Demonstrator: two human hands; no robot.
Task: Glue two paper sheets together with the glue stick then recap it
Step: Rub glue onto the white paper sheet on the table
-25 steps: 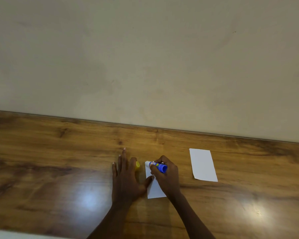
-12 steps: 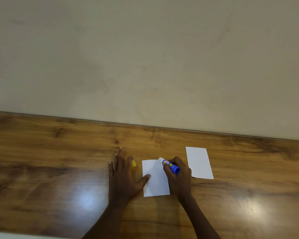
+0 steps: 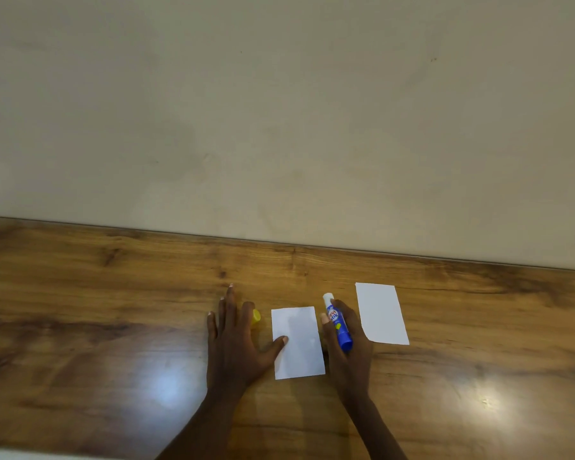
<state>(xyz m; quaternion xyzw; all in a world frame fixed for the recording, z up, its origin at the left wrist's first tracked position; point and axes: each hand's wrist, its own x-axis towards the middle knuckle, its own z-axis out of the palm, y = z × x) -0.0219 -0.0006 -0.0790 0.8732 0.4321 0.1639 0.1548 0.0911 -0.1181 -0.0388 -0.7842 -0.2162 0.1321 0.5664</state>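
Wood-grain table (image 3: 80, 293), glossy, two bright light patches on it. Plain beige wall (image 3: 279, 111) behind, at 12 o'clock.

First paper sheet (image 3: 301, 350): white, small, lying flat near the middle of the table, long side running roughly 12 to 6.

Second paper sheet (image 3: 380, 313): same sort, flat, at about 2 o'clock from the first. Apart from it, no overlap. Its near-left corner looks clipped or folded; cannot tell which.

Left hand (image 3: 233, 343): palm down on the wood at 9 o'clock of the first sheet, fingers straight and spread, pointing to 12. Nothing gripped. The thumb reaches out towards 3 o'clock and its tip rests on the sheet's left edge.

Yellow cap (image 3: 256, 316): on the table just beyond the left index finger, partly hidden by it, at roughly 10 o'clock of the first sheet. Off the stick.

Right hand (image 3: 349, 353): sits between the two sheets, just at 3 o'clock of the first. Fingers curled round the glue stick (image 3: 337, 323), thumb against its left side.

Stick is blue-bodied with a label, uncapped, white end pointing to about 11 o'clock, blue base towards 5. It lies low across the fingers, beside the first sheet's right edge. Whether the tip touches the table cannot be told.
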